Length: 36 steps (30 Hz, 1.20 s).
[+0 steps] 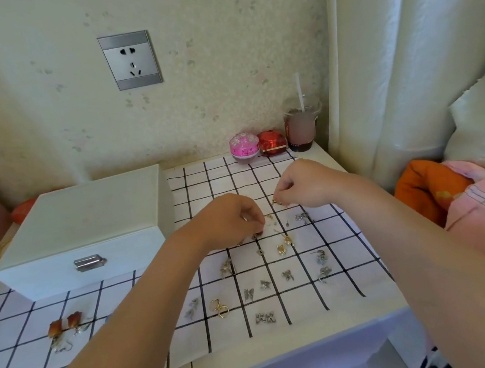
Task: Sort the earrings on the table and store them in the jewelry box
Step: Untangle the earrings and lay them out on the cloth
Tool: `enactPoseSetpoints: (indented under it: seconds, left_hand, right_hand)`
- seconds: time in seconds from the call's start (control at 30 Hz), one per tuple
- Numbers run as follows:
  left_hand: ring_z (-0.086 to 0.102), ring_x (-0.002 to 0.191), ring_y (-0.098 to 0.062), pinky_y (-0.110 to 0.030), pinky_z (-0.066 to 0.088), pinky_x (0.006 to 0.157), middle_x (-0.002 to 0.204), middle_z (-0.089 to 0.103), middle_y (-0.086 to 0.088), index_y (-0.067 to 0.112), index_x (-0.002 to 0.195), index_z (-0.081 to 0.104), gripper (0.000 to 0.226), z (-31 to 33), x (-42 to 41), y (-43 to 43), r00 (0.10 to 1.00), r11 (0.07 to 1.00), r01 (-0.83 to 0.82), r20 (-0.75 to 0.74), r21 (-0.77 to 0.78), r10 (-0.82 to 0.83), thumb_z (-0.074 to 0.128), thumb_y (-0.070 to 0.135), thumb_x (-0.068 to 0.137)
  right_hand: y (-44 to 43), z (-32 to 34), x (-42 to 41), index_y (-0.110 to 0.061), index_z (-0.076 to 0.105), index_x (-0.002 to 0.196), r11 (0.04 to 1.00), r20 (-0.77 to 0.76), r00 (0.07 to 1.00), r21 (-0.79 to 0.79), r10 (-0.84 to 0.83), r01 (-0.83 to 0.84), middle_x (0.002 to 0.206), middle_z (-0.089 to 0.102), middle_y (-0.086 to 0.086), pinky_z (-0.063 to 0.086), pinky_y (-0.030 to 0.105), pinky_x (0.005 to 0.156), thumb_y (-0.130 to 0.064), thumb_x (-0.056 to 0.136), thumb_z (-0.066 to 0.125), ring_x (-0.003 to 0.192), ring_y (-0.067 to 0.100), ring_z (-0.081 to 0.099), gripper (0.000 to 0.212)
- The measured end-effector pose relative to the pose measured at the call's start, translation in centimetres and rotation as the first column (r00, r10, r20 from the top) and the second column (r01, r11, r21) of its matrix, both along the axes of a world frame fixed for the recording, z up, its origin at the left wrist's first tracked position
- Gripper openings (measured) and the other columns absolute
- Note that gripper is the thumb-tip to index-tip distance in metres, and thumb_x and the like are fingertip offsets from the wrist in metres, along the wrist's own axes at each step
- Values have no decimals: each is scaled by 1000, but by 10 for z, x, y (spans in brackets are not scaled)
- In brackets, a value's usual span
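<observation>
Grey wall socket [130, 60], mounted above counter [289, 352]. Checked white cloth [335, 233], spread over counter. Pink domed jar [245, 147]; red faceted case [273, 142] just beside it; lidded cup with straw [300, 127], back right corner. Pale curtain [403, 52], hanging at right. Orange cushion [425, 186], right of counter.

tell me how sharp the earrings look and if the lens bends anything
Head view: soft even light, no glare, faint shadows; the earrings are smeared, shapes barely readable; the wide lens bows the grid lines of the checked cloth and the curtain edge.
</observation>
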<state>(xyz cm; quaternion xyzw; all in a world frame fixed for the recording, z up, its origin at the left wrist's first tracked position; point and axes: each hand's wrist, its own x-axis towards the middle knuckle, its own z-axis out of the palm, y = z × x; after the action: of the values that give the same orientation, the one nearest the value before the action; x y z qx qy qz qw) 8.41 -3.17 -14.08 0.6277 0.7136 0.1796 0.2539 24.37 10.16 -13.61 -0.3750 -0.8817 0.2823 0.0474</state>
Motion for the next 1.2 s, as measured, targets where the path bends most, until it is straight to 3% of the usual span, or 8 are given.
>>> enactPoseSetpoints:
  seconds: [0.2, 0.3, 0.47, 0.63, 0.87, 1.0, 1.1, 1.2]
  left_hand:
    - [54, 62, 14, -14, 39, 63, 84, 69, 15, 30, 84, 72, 6, 5, -17, -2, 988, 973, -150, 63, 175, 141, 69, 25, 88]
    - [54, 50, 9, -14, 38, 56, 81, 71, 9, 28, 81, 69, 10, 6, -22, -1, 976, 959, -214, 82, 185, 202, 66, 23, 89]
    - [59, 68, -1, -16, 41, 59, 79, 69, 11, 26, 82, 69, 10, 0, -26, 1, 962, 946, -273, 37, 175, 270, 65, 21, 89]
    - [56, 76, 0, -13, 39, 63, 87, 66, 15, 27, 88, 70, 6, -9, -30, 4, 976, 964, -219, 35, 153, 217, 66, 22, 90]
    - [55, 75, -4, -20, 44, 73, 81, 59, 14, 22, 94, 74, 10, -16, -38, 9, 970, 970, -198, -117, 141, 215, 65, 19, 91]
    - [58, 86, -4, -16, 40, 74, 97, 63, 12, 24, 90, 74, 6, -15, -46, 9, 956, 939, -292, 19, 183, 294, 68, 22, 89]
    - [58, 70, 4, 0, 37, 55, 93, 66, 12, 21, 91, 72, 6, -7, -44, 11, 931, 900, -360, 152, 244, 331, 66, 20, 90]
    - [63, 76, -6, -13, 48, 68, 84, 69, 10, 22, 88, 73, 7, -2, -41, 7, 951, 928, -303, 135, 217, 279, 66, 20, 89]
  right_hand:
    - [-11, -3, -27, -18, 79, 92, 998, -40, 999, 66, 22, -20, 82, 73, -8, 57, 37, 82, -29, 93, 62, 83, 12, 68, 20]
    - [-15, -6, -40, -18, 78, 87, 997, -11, 999, 75, 34, -33, 83, 73, -8, 57, 40, 85, -30, 95, 62, 82, 12, 67, 22]
    - [-17, -9, -54, -31, 68, 70, 997, 61, 997, 58, 51, -55, 84, 75, -7, 55, 40, 89, -26, 93, 65, 88, 13, 68, 24]
    - [-21, -7, -54, -25, 78, 82, 996, 54, 995, 43, 80, -83, 84, 74, -9, 57, 32, 82, -20, 90, 67, 85, 11, 68, 15]
    - [-25, -3, -58, -25, 80, 94, 994, 53, 993, -31, 102, -101, 80, 68, -20, 50, 18, 72, -11, 86, 70, 78, 0, 63, 20]
    - [-24, -3, -59, -26, 80, 94, 991, 42, 993, -83, 112, -108, 79, 68, -20, 44, 14, 69, -14, 83, 78, 75, -3, 61, 16]
    - [-20, -4, -60, -30, 80, 87, 991, 4, 996, -97, 90, -89, 77, 71, -21, 48, 20, 82, -18, 82, 79, 84, -3, 63, 12]
    - [-18, -6, -62, -31, 79, 85, 994, 0, 998, -94, 63, -62, 80, 75, -14, 51, 27, 87, -25, 85, 77, 90, 3, 66, 6]
